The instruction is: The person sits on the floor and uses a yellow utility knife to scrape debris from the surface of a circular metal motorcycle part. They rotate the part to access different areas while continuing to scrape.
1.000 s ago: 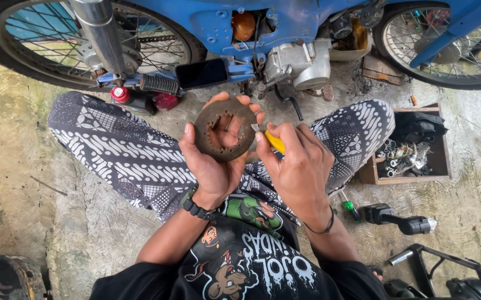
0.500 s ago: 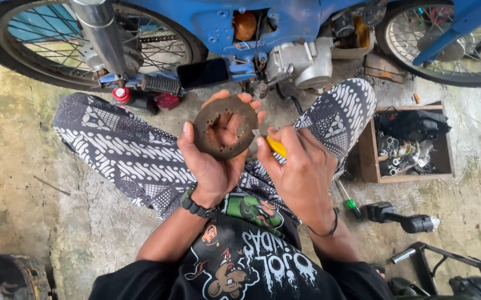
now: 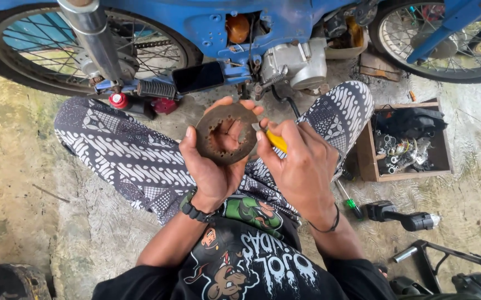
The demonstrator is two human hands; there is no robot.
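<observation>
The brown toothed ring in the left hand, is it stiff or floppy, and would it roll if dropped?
The ring looks like rusty metal, so probably stiff and heavy for its size. The left hand holds only one side, yet nothing sags. Being round and flat, it may roll on edge.

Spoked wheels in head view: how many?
2. One wheel top left behind the fork, another wheel top right, both cut off by the frame edge. Others may lie out of view.

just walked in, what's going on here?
A person sits cross-legged on the concrete floor beside a blue motorbike. The left hand holds up a rusty toothed ring; the right hand holds a yellow-handled tool at its edge. A wooden box of parts sits alongside.
</observation>
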